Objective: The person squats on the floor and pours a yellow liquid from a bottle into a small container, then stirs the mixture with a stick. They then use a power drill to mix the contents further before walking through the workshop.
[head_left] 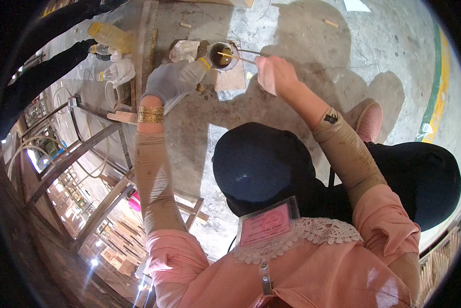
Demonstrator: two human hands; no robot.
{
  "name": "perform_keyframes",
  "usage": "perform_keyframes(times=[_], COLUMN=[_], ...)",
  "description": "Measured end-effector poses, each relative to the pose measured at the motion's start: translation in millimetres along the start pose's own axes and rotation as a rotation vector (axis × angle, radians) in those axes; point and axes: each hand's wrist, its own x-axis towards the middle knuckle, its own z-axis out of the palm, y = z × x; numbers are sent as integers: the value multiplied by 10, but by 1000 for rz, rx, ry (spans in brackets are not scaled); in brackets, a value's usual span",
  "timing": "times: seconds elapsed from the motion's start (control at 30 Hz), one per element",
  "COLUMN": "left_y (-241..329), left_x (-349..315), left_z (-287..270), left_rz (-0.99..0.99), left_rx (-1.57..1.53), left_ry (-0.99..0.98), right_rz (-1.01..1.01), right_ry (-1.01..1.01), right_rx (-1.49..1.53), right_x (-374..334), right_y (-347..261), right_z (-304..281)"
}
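Observation:
My left hand, in a grey glove, is closed around a translucent plastic bottle with a yellow ring at its neck. The bottle leans with its mouth at the rim of a small round can holding dark liquid. Between the fingers of my right hand is a thin wooden stick, its far end inside the can. A thin dark rod runs from the can toward the same hand; whether I grip it too, I cannot tell. Beneath the can lies a brown board piece on the concrete floor.
Left of my hands stand a bottle of yellow liquid and a whitish plastic bottle. Wooden and metal framing fills the left side. Another person's dark-clothed leg reaches in there. A green and yellow floor stripe runs along the right.

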Motion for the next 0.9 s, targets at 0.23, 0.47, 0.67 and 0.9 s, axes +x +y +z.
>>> perform_keyframes(times=[0.23,0.47,0.67,0.9], left_y=[55,59,66,134], left_x=[23,71,108,113], left_z=[-53,-39,1,-15], left_rz=[-46,-53,-60,-69], left_rx=[53,87,111,109], left_ry=[-39,-69,-74,-25], right_rz=[-6,-8,24,36], right_ry=[-13,-63,-134,-115], right_rx=[8,-18,-23,-16], right_x=[4,-16,-30,-34], right_y=[0,-24,-63,-51], right_z=[-1,-64,-110,-114])
